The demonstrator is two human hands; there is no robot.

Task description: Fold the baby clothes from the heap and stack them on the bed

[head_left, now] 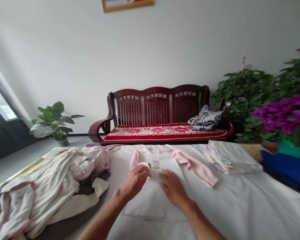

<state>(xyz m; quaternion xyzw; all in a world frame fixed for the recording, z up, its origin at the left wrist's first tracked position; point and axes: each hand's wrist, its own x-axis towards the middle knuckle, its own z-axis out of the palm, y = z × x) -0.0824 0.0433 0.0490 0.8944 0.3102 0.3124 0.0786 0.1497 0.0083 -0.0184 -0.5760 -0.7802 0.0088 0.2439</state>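
Clock centred on the shirt, 12 pointing away from the wearer. Biggest first: white sheet under everything on this surface, wooden bench past its far edge at 12. Clothes heap at 9, loose and tangled. Shirt lies flat mid-sheet, neck toward 12. Folded stack at 2. Right sleeve, pink, stretches from its shoulder toward 4, lightly creased. Left sleeve bends inward, cuff by the left fingers.

I get the right hand at 4, fingers spread wide, palm down on the shirt front. Left hand at 9, fingers narrow, bunched at the cuff; can't tell if they really pinch it. Small print sits between both sets of fingertips, slightly toward 12.

Risks, my judgement: a loose pinch could let the cuff spring back; a right palm that drags could ruck the front; a left elbow drifting toward 8 could snag the heap.
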